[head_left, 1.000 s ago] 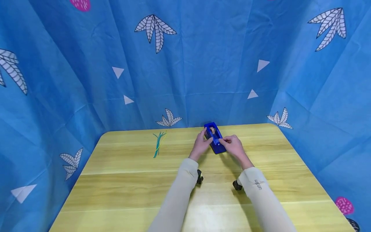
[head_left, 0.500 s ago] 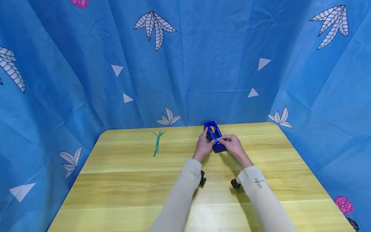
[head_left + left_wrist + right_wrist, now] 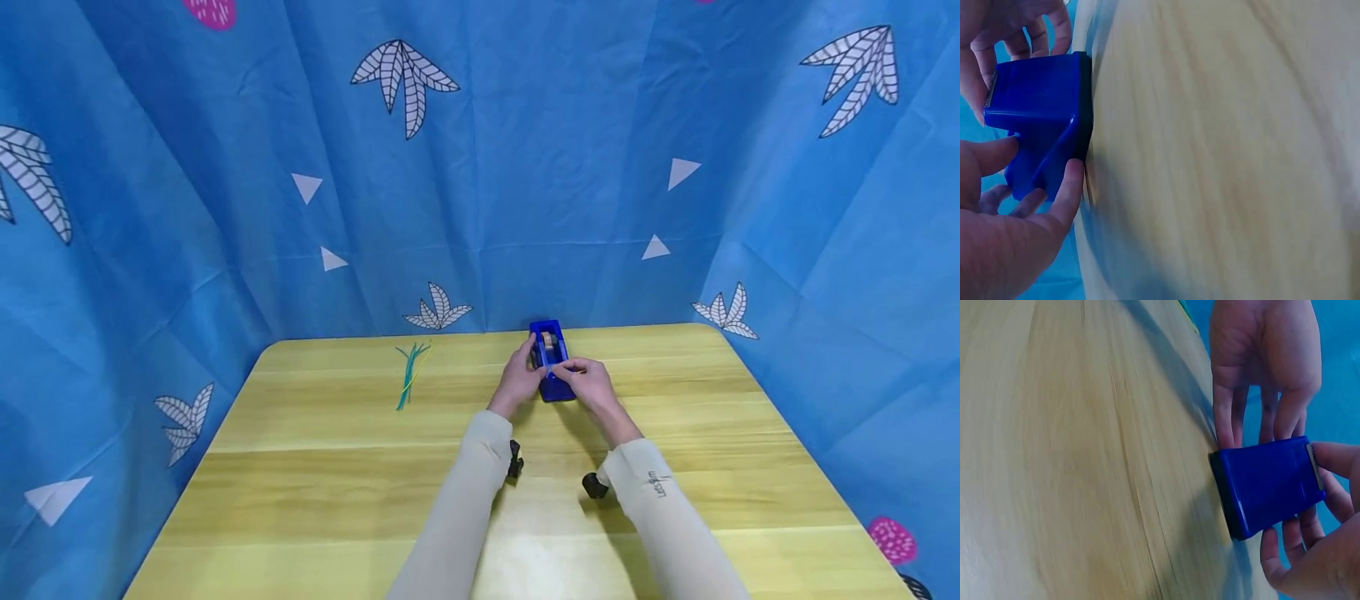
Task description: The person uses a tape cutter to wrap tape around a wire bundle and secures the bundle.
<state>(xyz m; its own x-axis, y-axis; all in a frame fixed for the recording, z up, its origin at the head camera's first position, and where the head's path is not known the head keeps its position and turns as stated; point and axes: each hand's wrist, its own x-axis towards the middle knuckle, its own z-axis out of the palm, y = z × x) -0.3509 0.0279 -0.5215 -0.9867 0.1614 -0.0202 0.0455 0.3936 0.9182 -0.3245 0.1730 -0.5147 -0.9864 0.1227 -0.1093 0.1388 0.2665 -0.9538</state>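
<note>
A blue tape dispenser [image 3: 557, 390] stands at the back of the table, a roll of tape [image 3: 548, 341] in its well. My left hand [image 3: 516, 382] grips its left side; the left wrist view shows the thumb and fingers [image 3: 1071, 181] around the dispenser's body. At the cutter end, my right hand [image 3: 589, 385] pinches the end of the tape by the serrated blade [image 3: 1314, 465]. The tape's free end is mostly hidden by the fingers. Curled fingers of the right hand lie beside the dispenser's front in the right wrist view.
Several green and yellow twist ties [image 3: 409, 379] lie in a loose bunch to the left on the wooden table [image 3: 337, 500]. A blue patterned curtain [image 3: 555, 167] hangs right behind the table's back edge and along both sides.
The dispenser has turned to point more straight at me, its front end swinging left. My right hand has moved left with it, while the left hand keeps its grip.
</note>
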